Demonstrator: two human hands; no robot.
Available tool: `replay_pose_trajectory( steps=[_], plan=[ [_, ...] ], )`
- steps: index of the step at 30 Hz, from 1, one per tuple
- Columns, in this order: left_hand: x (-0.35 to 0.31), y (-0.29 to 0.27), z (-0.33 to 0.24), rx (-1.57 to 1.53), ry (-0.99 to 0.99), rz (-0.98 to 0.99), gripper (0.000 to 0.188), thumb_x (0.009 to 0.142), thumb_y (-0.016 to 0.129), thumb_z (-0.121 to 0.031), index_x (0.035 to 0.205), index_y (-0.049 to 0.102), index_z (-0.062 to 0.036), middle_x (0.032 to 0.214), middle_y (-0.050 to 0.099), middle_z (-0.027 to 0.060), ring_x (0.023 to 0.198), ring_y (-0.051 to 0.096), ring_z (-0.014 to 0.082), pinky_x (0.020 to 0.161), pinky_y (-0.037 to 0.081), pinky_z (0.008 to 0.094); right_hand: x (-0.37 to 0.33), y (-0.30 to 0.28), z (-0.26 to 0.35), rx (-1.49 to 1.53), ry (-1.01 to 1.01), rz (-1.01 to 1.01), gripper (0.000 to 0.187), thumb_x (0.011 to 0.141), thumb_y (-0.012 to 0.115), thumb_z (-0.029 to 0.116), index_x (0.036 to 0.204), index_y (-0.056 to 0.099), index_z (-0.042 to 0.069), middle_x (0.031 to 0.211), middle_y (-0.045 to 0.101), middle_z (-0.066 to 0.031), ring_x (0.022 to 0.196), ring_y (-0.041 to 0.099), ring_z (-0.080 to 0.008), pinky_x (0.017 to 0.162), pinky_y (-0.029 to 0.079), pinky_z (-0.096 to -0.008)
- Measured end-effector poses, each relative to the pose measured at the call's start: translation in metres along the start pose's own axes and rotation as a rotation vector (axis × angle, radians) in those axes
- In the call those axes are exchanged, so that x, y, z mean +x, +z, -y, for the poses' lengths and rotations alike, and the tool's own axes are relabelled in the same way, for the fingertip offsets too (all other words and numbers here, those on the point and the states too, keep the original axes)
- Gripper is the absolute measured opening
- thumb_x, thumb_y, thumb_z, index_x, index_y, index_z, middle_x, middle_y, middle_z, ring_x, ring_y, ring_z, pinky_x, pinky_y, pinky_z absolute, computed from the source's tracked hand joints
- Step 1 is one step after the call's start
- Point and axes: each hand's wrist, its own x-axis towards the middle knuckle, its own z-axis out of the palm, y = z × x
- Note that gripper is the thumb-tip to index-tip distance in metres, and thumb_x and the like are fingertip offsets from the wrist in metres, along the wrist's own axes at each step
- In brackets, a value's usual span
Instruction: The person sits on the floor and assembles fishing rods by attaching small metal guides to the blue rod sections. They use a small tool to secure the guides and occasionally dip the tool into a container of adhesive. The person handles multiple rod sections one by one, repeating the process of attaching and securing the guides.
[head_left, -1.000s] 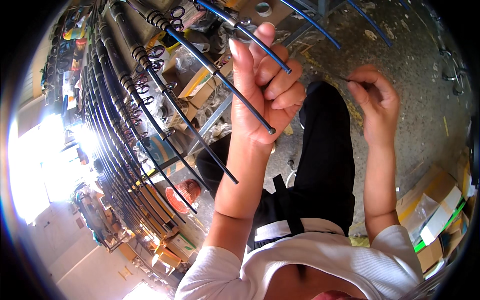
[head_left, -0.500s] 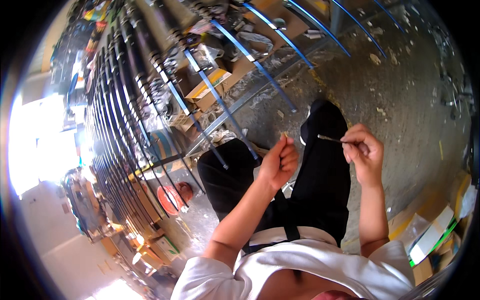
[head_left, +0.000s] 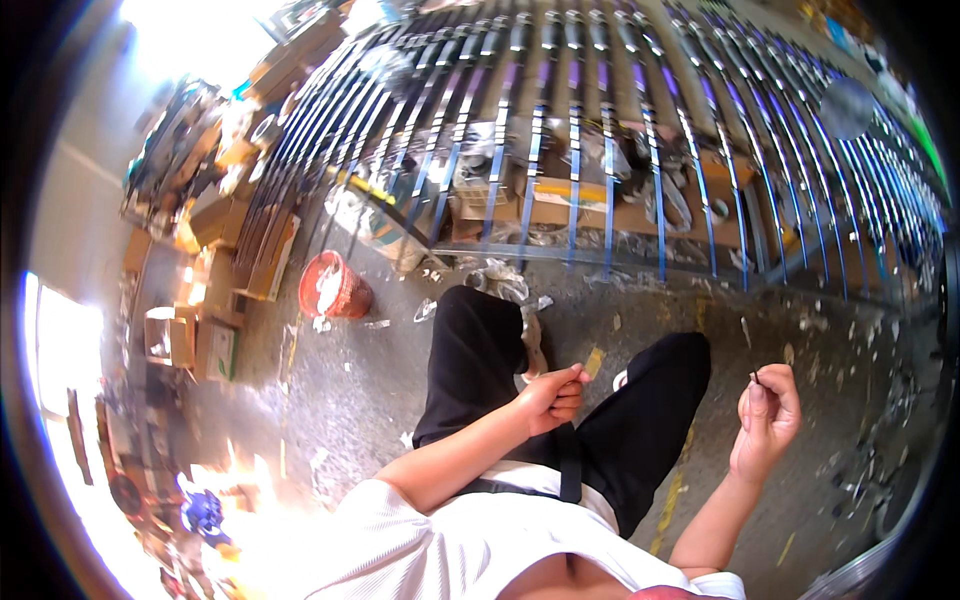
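My left hand (head_left: pixel 555 398) is held in front of my lap, fingers curled and thumb pressed to the forefinger. Whatever it pinches is too small to make out. Off to the right, my right hand (head_left: pixel 768 412) pinches a thin dark stick-like tool (head_left: pixel 755 377) between thumb and forefinger. The tool's far end points away from me, blurred against the floor. Neither hand touches the long row of fishing rods (head_left: pixel 575 140), blue and purple with dark handles, lying side by side beyond my knees.
A metal rack bar (head_left: pixel 600 262) runs under the rods' near ends. Cardboard boxes (head_left: pixel 568 200) and plastic wrapping sit below them. A red bucket (head_left: pixel 350 290) stands on the littered floor to the left, near stacked cartons (head_left: pixel 215 285). My black-trousered knees (head_left: pixel 470 345) are spread beneath my hands.
The view has swung, so the rods now spread across the top. My hands are farther apart, the right one farther right. Both keep their pinch.
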Motion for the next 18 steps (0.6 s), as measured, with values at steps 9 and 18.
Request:
replay_pose_trajectory(
  steps=[9, 18],
  plan=[
    [-0.066, -0.06, -0.024, -0.156, 0.235, -0.057, 0.023, 0.096, 0.042, -0.027, 0.086, 0.051, -0.0079, 0.053, 0.022, -0.0075, 0.043, 0.019, 0.004, 0.037, 0.016, 0.0188, 0.043, 0.12, 0.077, -0.197, -0.232, 0.324, 0.004, 0.084, 0.054, -0.002, 0.088, 0.055, -0.001, 0.089, 0.045, -0.0044, 0.052, 0.038, -0.0028, 0.043, 0.031, -0.0166],
    [-0.084, -0.23, -0.038, -0.639, 0.483, -0.111, 0.023, 0.094, 0.045, -0.028, 0.087, 0.052, -0.0067, 0.051, 0.023, -0.0071, 0.04, 0.018, 0.0051, 0.035, 0.016, 0.0201, 0.119, 0.458, 0.101, -0.487, -0.885, 0.789, 0.003, 0.079, 0.058, -0.002, 0.081, 0.056, -0.001, 0.08, 0.053, -0.0061, 0.066, 0.055, -0.0135, 0.057, 0.044, -0.0246]
  ],
)
